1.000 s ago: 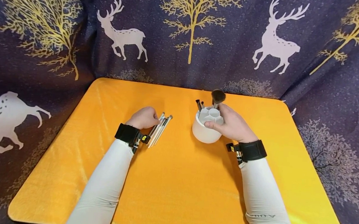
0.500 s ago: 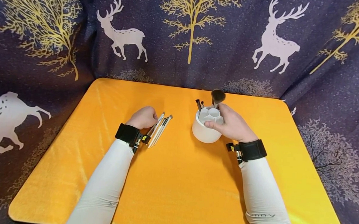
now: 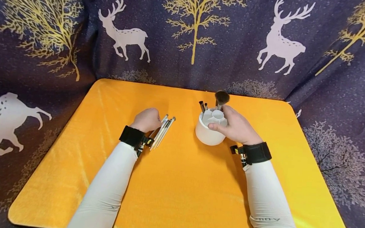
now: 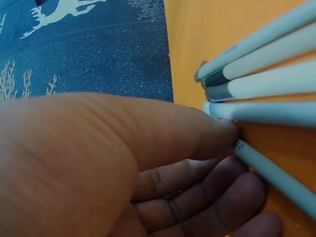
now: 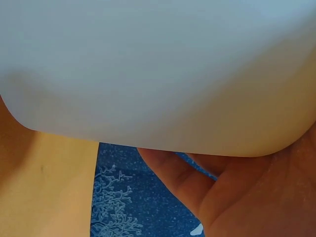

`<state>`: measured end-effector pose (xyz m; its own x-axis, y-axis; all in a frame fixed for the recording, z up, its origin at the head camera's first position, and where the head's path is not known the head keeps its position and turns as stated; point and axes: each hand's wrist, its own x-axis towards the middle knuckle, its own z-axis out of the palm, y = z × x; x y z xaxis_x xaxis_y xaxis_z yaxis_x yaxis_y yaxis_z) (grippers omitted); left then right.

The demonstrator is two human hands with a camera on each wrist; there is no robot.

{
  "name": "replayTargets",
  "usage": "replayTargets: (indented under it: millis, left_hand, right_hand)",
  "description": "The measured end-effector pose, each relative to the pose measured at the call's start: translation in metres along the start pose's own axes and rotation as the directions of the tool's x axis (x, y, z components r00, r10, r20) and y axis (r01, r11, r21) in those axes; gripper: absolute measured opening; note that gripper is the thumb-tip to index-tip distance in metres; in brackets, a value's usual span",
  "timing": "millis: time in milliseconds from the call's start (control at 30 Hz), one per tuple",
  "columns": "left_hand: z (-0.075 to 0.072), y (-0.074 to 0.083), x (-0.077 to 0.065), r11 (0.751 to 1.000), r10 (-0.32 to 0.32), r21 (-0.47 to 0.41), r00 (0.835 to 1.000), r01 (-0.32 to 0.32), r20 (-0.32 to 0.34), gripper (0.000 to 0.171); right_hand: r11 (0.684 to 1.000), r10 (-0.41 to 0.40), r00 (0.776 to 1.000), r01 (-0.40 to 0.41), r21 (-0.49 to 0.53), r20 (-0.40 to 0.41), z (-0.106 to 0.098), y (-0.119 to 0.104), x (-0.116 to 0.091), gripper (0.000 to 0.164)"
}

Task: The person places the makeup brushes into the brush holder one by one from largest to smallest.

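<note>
In the head view my left hand (image 3: 147,120) is at the left side of a small row of makeup brushes (image 3: 163,133) on the table. Its thumb and fingers pinch one slim makeup brush (image 4: 276,174) near its printed end, set at an angle to the several pale-handled brushes (image 4: 276,89) beside it. The thumb hides that end. My right hand (image 3: 238,127) grips a round white brush holder (image 3: 208,136), thumb over the near rim. A big fluffy brush (image 3: 222,97) and smaller dark brushes (image 3: 202,107) stand upright in the holder's far compartments.
An orange cloth (image 3: 182,182) covers the table, whose far edge meets a dark blue curtain (image 3: 172,72) printed with deer and trees. Black straps with small cameras (image 3: 132,137) circle both wrists over white sleeves.
My left hand has shifted slightly right, nearer the row of brushes. My right hand and the brush holder have stayed in place.
</note>
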<state>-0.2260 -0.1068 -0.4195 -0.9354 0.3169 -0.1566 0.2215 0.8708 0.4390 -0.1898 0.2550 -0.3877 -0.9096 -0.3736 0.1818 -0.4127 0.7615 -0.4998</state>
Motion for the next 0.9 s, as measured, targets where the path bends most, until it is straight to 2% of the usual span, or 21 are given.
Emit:
replayTargets:
  millis: [333,633,900]
  left_hand:
    - [0.0075,0.0055,0.0029,0.995,-0.015,0.098,0.997,0.022,-0.077,0.033]
    - [0.006,0.0055,0.0017,0.998,0.005,0.064,0.995,0.002,-0.103,0.038]
    - [0.0034,0.0011,0.0047,0.999,-0.014,0.027,0.994,0.017,-0.111,0.042]
  right_hand:
    - [1.0,-0.007,1.0,0.007,-0.001,0.002,-0.0004,-0.0015,-0.0001,0.069]
    - [1.0,-0.01,1.0,0.01,-0.006,0.001,-0.0011,-0.0005,-0.0006,0.069]
    - [1.0,-0.007,1.0,0.007,-0.009,-0.003,-0.0002,0.0007,-0.0013,0.068]
